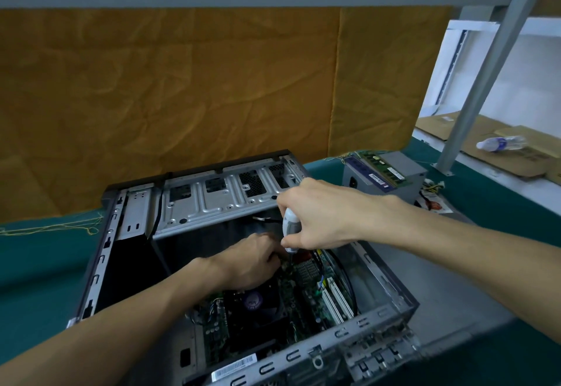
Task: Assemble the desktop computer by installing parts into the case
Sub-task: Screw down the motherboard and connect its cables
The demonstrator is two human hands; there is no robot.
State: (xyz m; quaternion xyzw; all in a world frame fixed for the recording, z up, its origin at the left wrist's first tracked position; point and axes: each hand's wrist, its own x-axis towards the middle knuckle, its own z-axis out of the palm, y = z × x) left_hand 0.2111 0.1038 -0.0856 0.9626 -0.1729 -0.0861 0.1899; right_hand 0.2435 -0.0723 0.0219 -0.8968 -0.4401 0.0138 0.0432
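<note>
An open grey computer case [212, 200] lies on its side on the green table. Inside it sits a green motherboard [303, 291] with a black CPU fan [258, 300] and white expansion slots [337, 297]. My right hand [321, 218] grips a white-handled screwdriver [290, 229], held upright with its tip down on the board. My left hand [252, 261] reaches into the case just left of the tip, fingers curled at the shaft; whether they pinch something is hidden.
A grey power supply [403, 170] with two RAM sticks [384, 168] on top stands at the back right, its cables [434, 188] beside it. A grey steel post [485, 73] rises there. Flattened cardboard [485, 148] and a plastic bottle [501, 143] lie beyond. An orange cloth [182, 88] hangs behind.
</note>
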